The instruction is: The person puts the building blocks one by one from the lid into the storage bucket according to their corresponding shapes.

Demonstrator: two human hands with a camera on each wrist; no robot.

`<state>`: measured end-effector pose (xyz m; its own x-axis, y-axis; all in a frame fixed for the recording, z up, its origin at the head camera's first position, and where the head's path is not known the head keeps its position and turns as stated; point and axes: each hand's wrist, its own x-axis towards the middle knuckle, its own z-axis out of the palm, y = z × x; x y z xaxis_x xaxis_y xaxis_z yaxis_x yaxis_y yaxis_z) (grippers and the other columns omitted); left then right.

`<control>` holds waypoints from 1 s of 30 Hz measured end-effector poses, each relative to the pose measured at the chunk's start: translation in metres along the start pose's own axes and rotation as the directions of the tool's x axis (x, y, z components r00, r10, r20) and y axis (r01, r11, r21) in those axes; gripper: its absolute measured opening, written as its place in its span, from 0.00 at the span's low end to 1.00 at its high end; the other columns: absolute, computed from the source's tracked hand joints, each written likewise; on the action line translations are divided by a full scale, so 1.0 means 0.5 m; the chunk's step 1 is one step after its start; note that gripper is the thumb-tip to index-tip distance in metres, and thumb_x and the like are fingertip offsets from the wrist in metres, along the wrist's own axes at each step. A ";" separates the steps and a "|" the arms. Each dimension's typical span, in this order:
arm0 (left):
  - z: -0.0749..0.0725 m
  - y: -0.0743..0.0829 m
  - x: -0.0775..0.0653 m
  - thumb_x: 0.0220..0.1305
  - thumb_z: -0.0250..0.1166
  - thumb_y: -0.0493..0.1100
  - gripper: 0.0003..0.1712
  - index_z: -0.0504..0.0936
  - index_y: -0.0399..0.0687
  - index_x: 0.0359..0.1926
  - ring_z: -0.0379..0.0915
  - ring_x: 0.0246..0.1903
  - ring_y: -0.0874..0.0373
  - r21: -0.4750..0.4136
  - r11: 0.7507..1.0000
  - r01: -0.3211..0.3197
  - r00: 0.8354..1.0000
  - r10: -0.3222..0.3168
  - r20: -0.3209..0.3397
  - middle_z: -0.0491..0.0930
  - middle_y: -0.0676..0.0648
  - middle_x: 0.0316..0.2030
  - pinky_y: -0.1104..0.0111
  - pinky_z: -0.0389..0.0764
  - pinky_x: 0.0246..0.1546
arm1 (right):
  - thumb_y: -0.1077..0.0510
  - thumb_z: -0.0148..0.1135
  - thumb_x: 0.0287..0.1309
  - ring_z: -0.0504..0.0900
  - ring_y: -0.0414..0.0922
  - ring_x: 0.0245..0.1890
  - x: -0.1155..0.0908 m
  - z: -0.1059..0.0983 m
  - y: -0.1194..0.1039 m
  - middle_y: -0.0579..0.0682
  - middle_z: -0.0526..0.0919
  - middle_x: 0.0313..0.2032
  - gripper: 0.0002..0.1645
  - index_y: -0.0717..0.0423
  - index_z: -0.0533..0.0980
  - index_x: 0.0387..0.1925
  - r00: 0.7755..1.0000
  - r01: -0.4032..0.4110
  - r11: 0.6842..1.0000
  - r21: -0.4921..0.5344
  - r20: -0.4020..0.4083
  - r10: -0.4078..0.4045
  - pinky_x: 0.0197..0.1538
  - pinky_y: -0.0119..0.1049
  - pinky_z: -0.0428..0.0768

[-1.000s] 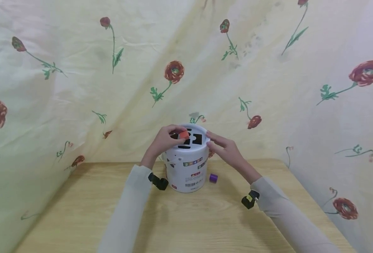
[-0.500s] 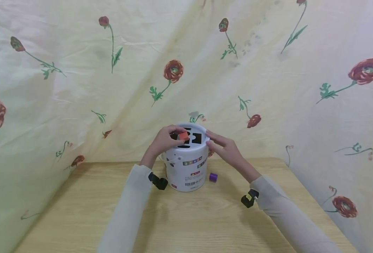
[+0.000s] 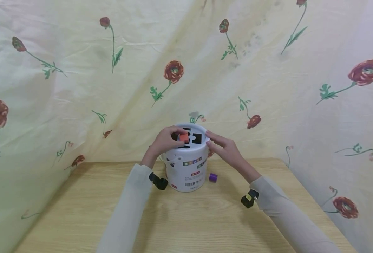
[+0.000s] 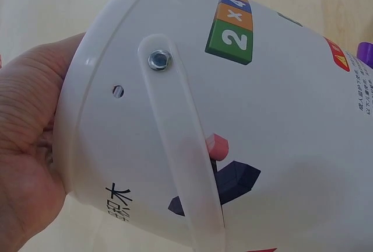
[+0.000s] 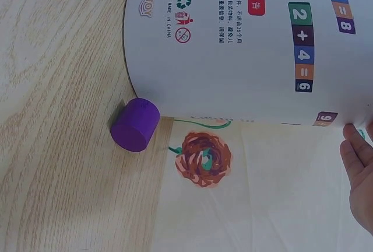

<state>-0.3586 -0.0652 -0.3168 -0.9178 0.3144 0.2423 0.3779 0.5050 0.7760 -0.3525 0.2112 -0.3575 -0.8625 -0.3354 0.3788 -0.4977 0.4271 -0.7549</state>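
A white toy bucket [image 3: 188, 172] stands upright, printed with coloured number tiles. Its recessed lid has several black shaped cut-outs [image 3: 197, 138]. Over the left part of that lid, my left hand [image 3: 165, 141] pinches a small orange-red block [image 3: 184, 137] between thumb and fingers. In the left wrist view the bucket's rim hides the block and the fingertips of the left hand [image 4: 29, 129]. My right hand [image 3: 227, 150] rests its extended fingertips against the right side of the rim; in the right wrist view its fingers [image 5: 352, 150] lie nearly straight beside the bucket wall.
A purple cylinder block [image 5: 135, 125] lies on the wooden table [image 3: 186, 225], just right of the bucket's base. The bucket's white carrying handle [image 4: 178, 141] hangs down its left side. A flower-patterned cloth [image 3: 136, 88] rises behind the table and along both sides.
The left hand still pinches the orange-red block, which has shifted slightly and turned a little over the lid. The right hand stays at the rim, and the bucket has hardly moved.
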 end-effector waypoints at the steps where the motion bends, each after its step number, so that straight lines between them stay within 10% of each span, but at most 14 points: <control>1: 0.000 0.000 0.000 0.61 0.72 0.40 0.23 0.84 0.49 0.58 0.72 0.52 0.48 0.000 1.000 0.001 1.000 -0.001 0.001 0.79 0.44 0.57 0.56 0.81 0.54 | 0.43 0.59 0.71 0.68 0.51 0.74 0.000 0.000 0.000 0.40 0.68 0.74 0.31 0.44 0.70 0.72 1.000 0.000 1.000 0.000 0.000 0.000 0.71 0.57 0.69; 30: 0.008 0.001 -0.002 0.60 0.72 0.41 0.22 0.85 0.48 0.57 0.74 0.56 0.48 0.026 0.999 -0.035 0.999 0.036 -0.036 0.81 0.44 0.55 0.52 0.79 0.58 | 0.44 0.59 0.71 0.68 0.51 0.74 0.000 0.000 0.002 0.41 0.68 0.73 0.31 0.42 0.69 0.72 1.000 0.005 1.000 0.000 -0.003 -0.005 0.71 0.57 0.69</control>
<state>-0.3568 -0.0620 -0.3189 -0.9076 0.3031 0.2906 0.4126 0.5148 0.7515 -0.3529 0.2115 -0.3581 -0.8605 -0.3348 0.3841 -0.5017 0.4252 -0.7533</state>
